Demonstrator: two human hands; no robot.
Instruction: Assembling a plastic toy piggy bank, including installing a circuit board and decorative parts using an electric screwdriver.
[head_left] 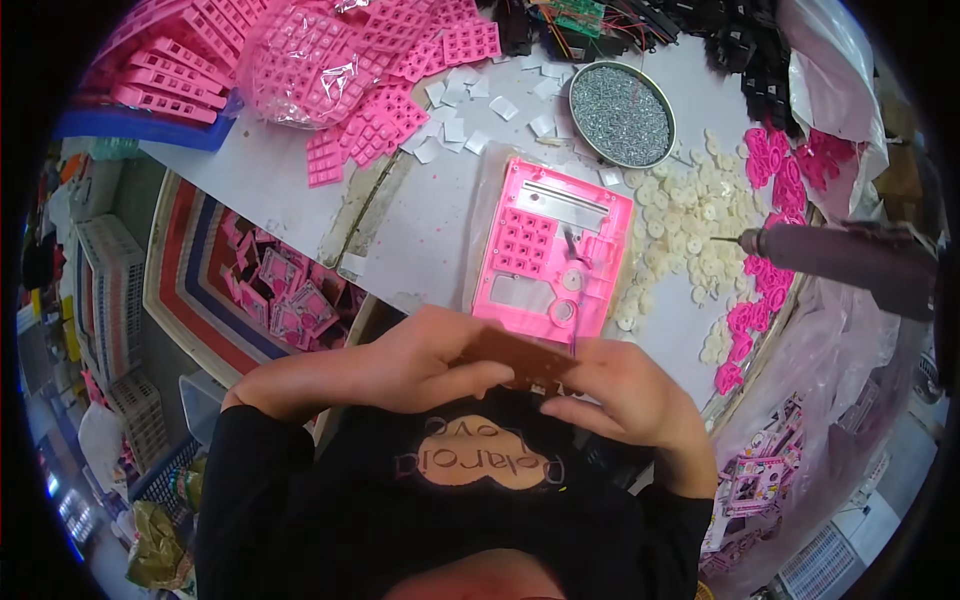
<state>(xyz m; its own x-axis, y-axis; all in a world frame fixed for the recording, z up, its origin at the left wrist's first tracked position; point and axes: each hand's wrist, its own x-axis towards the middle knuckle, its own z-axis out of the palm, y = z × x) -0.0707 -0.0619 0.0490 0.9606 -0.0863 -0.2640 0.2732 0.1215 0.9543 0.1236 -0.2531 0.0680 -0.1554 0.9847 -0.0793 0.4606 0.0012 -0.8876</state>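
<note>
Between my two hands, close to my chest, is a brown circuit board (525, 363), tilted, with a small light component at its lower edge. My left hand (435, 362) grips its left end and my right hand (622, 392) pinches its right end. Just beyond them a pink plastic casing (595, 300) lies open on the table, its inside facing up. Set into the casing are a pink button pad (521, 241), a white disc (571, 279) and a small black piece (573, 245). Thin wires run from the casing toward the board.
A powered screwdriver (840, 262) juts in from the right over white plastic discs (680, 215) and pink loops (765, 270). Beyond the casing stands a round dish of screws (622, 113). Bagged pink button pads (310, 60) and white squares (478, 140) lie far left. A striped basket (195, 280) holds pink panels.
</note>
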